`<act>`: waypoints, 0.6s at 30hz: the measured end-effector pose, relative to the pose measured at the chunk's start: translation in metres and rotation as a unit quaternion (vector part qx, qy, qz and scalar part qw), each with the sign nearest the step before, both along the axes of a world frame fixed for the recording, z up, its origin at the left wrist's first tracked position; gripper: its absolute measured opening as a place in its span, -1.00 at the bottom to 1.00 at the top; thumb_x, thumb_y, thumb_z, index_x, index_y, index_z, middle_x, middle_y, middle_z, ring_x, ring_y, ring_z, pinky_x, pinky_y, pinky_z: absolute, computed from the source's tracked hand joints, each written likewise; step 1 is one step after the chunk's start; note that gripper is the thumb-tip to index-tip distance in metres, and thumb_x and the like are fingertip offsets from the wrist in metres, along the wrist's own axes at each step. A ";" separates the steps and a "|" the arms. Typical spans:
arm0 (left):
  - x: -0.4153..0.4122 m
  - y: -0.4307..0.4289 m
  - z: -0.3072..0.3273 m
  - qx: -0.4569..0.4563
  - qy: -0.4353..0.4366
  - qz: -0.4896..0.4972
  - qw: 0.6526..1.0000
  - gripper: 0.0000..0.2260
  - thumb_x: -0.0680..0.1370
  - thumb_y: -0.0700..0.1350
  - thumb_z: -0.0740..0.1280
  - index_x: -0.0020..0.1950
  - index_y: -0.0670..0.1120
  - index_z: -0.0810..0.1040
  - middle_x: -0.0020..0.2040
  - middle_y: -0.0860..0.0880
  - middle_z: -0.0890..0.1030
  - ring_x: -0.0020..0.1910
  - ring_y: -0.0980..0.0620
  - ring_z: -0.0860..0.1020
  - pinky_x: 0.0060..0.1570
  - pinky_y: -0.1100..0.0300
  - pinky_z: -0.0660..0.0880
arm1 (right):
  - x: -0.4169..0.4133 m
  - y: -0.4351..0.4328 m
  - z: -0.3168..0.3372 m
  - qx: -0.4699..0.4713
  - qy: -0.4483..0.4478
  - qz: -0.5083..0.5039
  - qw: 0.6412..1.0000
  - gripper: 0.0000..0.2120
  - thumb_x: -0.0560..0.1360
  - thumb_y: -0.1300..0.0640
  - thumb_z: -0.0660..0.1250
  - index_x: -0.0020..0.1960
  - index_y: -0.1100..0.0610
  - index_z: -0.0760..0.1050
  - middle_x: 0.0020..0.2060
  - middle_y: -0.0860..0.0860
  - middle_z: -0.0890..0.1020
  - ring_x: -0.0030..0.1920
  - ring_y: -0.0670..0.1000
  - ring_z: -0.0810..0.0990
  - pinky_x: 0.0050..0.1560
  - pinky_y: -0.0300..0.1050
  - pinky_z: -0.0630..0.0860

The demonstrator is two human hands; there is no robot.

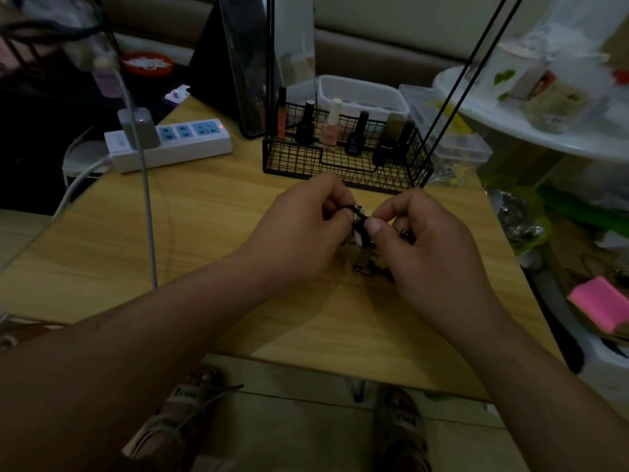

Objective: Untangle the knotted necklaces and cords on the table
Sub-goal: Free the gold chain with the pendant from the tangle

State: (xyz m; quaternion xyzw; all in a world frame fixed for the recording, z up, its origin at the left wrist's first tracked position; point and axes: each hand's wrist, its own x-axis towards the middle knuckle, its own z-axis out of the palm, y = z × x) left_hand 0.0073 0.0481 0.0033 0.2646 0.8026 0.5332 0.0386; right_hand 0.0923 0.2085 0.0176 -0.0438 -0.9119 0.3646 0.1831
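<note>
Hanging between 2 hands just above the wooden table (190, 240), the knotted cords (361, 248) form a thin, dark bundle with small pale and metallic pieces caught in it. The left hand (299, 233) pinches its upper strand, and the right hand (432, 257) pinches it between thumb and forefinger. Dim light and both hands hide the separate strands, and the lower end blurs against the wood.

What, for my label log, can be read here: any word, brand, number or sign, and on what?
No text is legible.
Sandal strap: print, too blurred to read.
Nail polish bottles: labels too small.
Packets: print blurred.
Power strip: no readable marking.
</note>
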 end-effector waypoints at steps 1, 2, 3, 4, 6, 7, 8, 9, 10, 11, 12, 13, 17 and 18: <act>0.000 0.001 0.000 0.004 -0.014 0.012 1.000 -0.90 0.64 -0.15 0.37 -0.02 0.05 0.56 -0.15 0.06 0.65 -0.18 0.16 0.63 -0.21 0.19 0.60 | 0.000 0.001 -0.001 0.002 -0.014 -0.012 1.000 -0.92 0.61 0.00 0.39 -0.04 -0.10 0.50 -0.34 -0.15 0.55 -0.30 -0.21 0.55 -0.40 -0.37 0.36; -0.001 0.001 0.000 0.012 -0.036 0.022 0.999 -0.91 0.65 -0.15 0.36 -0.02 0.04 0.55 -0.13 0.05 0.66 -0.19 0.15 0.63 -0.21 0.20 0.60 | -0.001 0.001 -0.003 0.006 -0.032 -0.022 0.999 -0.90 0.60 -0.02 0.40 -0.06 -0.10 0.50 -0.33 -0.14 0.57 -0.30 -0.21 0.56 -0.41 -0.36 0.35; -0.002 0.001 0.000 0.024 -0.065 0.030 0.997 -0.92 0.65 -0.15 0.36 -0.02 0.02 0.55 -0.12 0.02 0.67 -0.19 0.12 0.64 -0.21 0.19 0.61 | -0.001 0.002 -0.004 0.009 -0.051 -0.030 0.998 -0.88 0.58 -0.05 0.41 -0.09 -0.11 0.50 -0.33 -0.14 0.59 -0.31 -0.21 0.56 -0.42 -0.34 0.31; -0.003 0.001 0.001 0.038 -0.093 0.034 0.994 -0.94 0.65 -0.15 0.36 -0.01 -0.01 0.56 -0.10 -0.03 0.67 -0.19 0.08 0.65 -0.20 0.16 0.63 | -0.002 0.003 -0.006 0.006 -0.069 -0.033 0.997 -0.86 0.57 -0.09 0.42 -0.11 -0.10 0.51 -0.35 -0.13 0.60 -0.35 -0.19 0.56 -0.41 -0.28 0.33; -0.005 0.000 0.001 0.068 -0.141 0.034 0.987 -0.96 0.63 -0.16 0.37 -0.02 -0.06 0.56 -0.07 -0.12 0.69 -0.14 -0.02 0.67 -0.12 0.07 0.64 | -0.002 0.004 -0.007 -0.012 -0.091 -0.034 0.995 -0.82 0.53 -0.16 0.44 -0.11 -0.09 0.53 -0.41 -0.12 0.59 -0.44 -0.17 0.51 -0.41 -0.20 0.36; -0.005 0.000 0.002 0.083 -0.161 0.029 0.983 -0.96 0.63 -0.16 0.37 -0.03 -0.07 0.56 -0.04 -0.15 0.70 -0.10 -0.06 0.67 -0.08 0.04 0.64 | -0.003 0.003 -0.006 -0.021 -0.095 -0.035 0.995 -0.79 0.52 -0.19 0.44 -0.11 -0.08 0.53 -0.43 -0.11 0.58 -0.46 -0.16 0.50 -0.41 -0.17 0.37; -0.005 0.000 0.002 0.095 -0.176 0.021 0.980 -0.95 0.62 -0.17 0.38 -0.04 -0.07 0.56 -0.01 -0.16 0.70 -0.08 -0.07 0.68 -0.04 0.02 0.64 | -0.003 0.002 -0.006 -0.027 -0.093 -0.038 0.995 -0.76 0.52 -0.22 0.43 -0.11 -0.08 0.53 -0.43 -0.10 0.58 -0.46 -0.16 0.51 -0.40 -0.15 0.38; -0.005 0.000 0.002 0.102 -0.186 0.010 0.977 -0.94 0.61 -0.17 0.39 -0.05 -0.06 0.56 -0.01 -0.16 0.70 -0.08 -0.07 0.67 -0.03 0.02 0.63 | -0.004 0.001 -0.005 -0.029 -0.088 -0.042 0.995 -0.75 0.52 -0.24 0.42 -0.11 -0.08 0.53 -0.43 -0.10 0.59 -0.45 -0.15 0.52 -0.39 -0.14 0.39; -0.004 0.001 0.003 0.105 -0.193 0.000 0.976 -0.94 0.60 -0.18 0.40 -0.05 -0.06 0.56 -0.04 -0.14 0.70 -0.10 -0.04 0.67 -0.04 0.04 0.63 | -0.005 0.000 -0.005 -0.027 -0.081 -0.045 0.995 -0.75 0.53 -0.24 0.40 -0.12 -0.08 0.53 -0.42 -0.10 0.60 -0.44 -0.13 0.54 -0.38 -0.14 0.39; -0.003 0.001 0.003 0.105 -0.196 -0.010 0.975 -0.94 0.59 -0.19 0.41 -0.04 -0.07 0.56 -0.08 -0.11 0.71 -0.12 0.01 0.67 -0.07 0.08 0.62 | -0.005 -0.001 -0.005 -0.022 -0.075 -0.046 0.996 -0.76 0.55 -0.23 0.39 -0.11 -0.08 0.53 -0.41 -0.12 0.61 -0.43 -0.13 0.55 -0.38 -0.14 0.39; -0.002 0.002 0.004 0.104 -0.197 -0.019 0.975 -0.94 0.58 -0.20 0.42 -0.03 -0.07 0.57 -0.13 -0.05 0.71 -0.16 0.06 0.67 -0.12 0.14 0.60 | -0.005 -0.001 -0.004 -0.014 -0.071 -0.046 0.996 -0.78 0.57 -0.20 0.38 -0.11 -0.08 0.52 -0.40 -0.16 0.61 -0.41 -0.13 0.56 -0.39 -0.16 0.38; -0.001 0.002 0.005 0.104 -0.196 -0.027 0.975 -0.94 0.57 -0.21 0.43 -0.02 -0.08 0.57 -0.17 0.00 0.69 -0.19 0.11 0.66 -0.17 0.20 0.57 | -0.005 -0.001 -0.004 -0.003 -0.068 -0.043 0.997 -0.81 0.58 -0.18 0.37 -0.10 -0.09 0.52 -0.39 -0.21 0.60 -0.40 -0.14 0.55 -0.42 -0.22 0.35; 0.000 0.001 0.005 0.086 -0.192 -0.052 0.976 -0.95 0.61 -0.21 0.41 0.02 -0.08 0.58 -0.21 0.04 0.69 -0.20 0.14 0.66 -0.16 0.21 0.54 | -0.003 0.000 -0.003 0.028 -0.062 -0.030 0.997 -0.89 0.61 -0.11 0.34 -0.06 -0.11 0.53 -0.38 -0.34 0.54 -0.35 -0.19 0.52 -0.45 -0.29 0.31; 0.000 0.001 0.005 0.081 -0.189 -0.058 0.977 -0.96 0.61 -0.20 0.41 0.02 -0.08 0.58 -0.20 0.03 0.70 -0.20 0.14 0.66 -0.15 0.21 0.55 | -0.003 0.000 -0.003 0.029 -0.062 -0.028 0.997 -0.90 0.61 -0.10 0.33 -0.05 -0.12 0.53 -0.38 -0.36 0.53 -0.35 -0.20 0.52 -0.45 -0.30 0.32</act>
